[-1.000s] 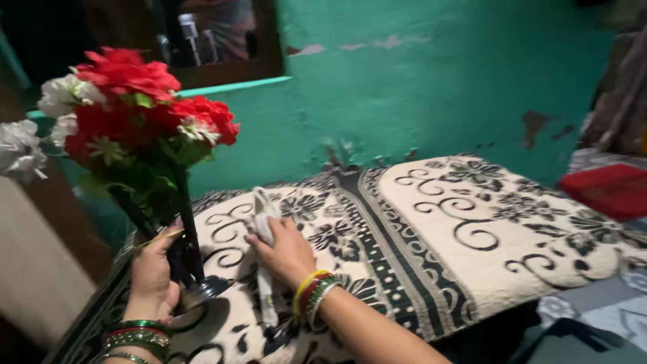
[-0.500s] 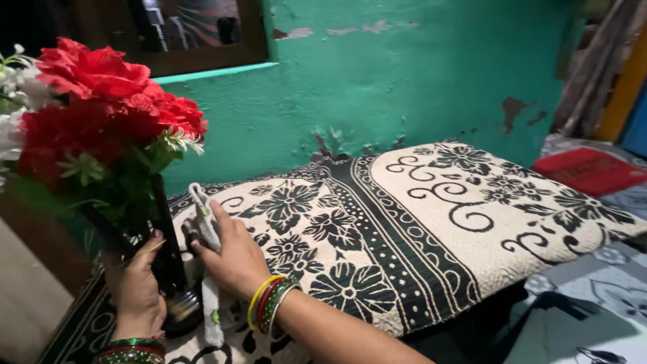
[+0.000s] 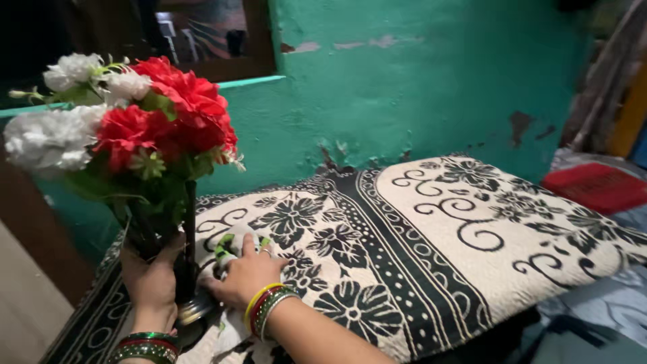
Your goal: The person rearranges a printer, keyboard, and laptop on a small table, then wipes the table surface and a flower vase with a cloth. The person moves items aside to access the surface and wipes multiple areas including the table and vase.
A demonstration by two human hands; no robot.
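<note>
A person's left hand (image 3: 153, 280) grips the stem of a slim black vase (image 3: 183, 269) of red and white artificial flowers (image 3: 128, 128), which stands upright at the near left edge of a cream bedcover printed with black flowers and scrolls (image 3: 431, 236). The right hand (image 3: 246, 276) lies flat, fingers spread, pressing a crumpled white cloth with green marks (image 3: 226, 249) onto the cover just beside the vase's base; whether the cloth touches the base cannot be told in the dim light. Half a second earlier that hand held the cloth raised against the vase's stem; it has since dropped to the cover, and the bouquet now shows more of its white blooms on the left. Green, red and yellow bangles (image 3: 266, 307) circle both wrists. Behind the bed rises a turquoise plaster wall (image 3: 418, 87) with chipped, peeling patches, and a dark wooden-framed opening (image 3: 209, 40) sits at upper left. A red flat object (image 3: 593, 185) lies at far right.
</note>
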